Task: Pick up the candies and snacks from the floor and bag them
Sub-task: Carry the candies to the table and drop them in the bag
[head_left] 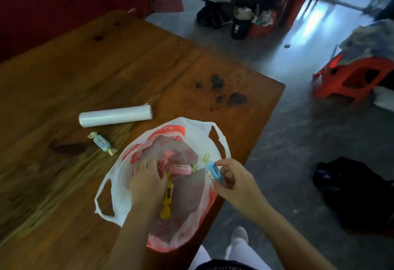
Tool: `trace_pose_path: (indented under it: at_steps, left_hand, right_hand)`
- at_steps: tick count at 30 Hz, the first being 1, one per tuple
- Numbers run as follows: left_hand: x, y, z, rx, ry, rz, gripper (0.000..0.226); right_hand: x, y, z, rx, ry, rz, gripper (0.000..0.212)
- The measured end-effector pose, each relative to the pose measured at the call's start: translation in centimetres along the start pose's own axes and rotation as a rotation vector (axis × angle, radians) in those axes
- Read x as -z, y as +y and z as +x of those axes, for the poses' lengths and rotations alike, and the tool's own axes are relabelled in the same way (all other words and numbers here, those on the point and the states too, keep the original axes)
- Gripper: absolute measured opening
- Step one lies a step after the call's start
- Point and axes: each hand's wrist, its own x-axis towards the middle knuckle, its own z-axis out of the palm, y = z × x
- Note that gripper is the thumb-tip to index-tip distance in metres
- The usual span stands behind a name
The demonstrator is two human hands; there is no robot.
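Right hand (232,181): we pinch the blue candy (213,171) at the bag (119,173) rim; let go well inside.
Left hand (147,184): inside the bag, fingers bent over the pink candy (180,169) and yellow candy (167,201); we cannot tell whether it grips them.
Left out: pale candy (102,143) on the table (64,67).

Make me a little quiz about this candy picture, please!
1. True or false: the white roll lies inside the bag.
2. What colour is the candy that the right hand pinches? A pink, B blue, C yellow.
3. How many candies lie on the bare table, outside the bag?

Key
1. False: the white roll lies on the table, beside the bag.
2. B.
3. One: the pale candy near the white roll.
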Motion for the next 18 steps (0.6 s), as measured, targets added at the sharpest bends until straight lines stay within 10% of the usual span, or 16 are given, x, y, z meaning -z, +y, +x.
trace_pose_path:
  at_steps: [18]
  left_hand:
    - [3.4,2.1,-9.3,0.348,0.311,-0.042,0.026]
  right_hand:
    - [-4.3,-2.0,13.7,0.374,-0.552,-0.406,0.035]
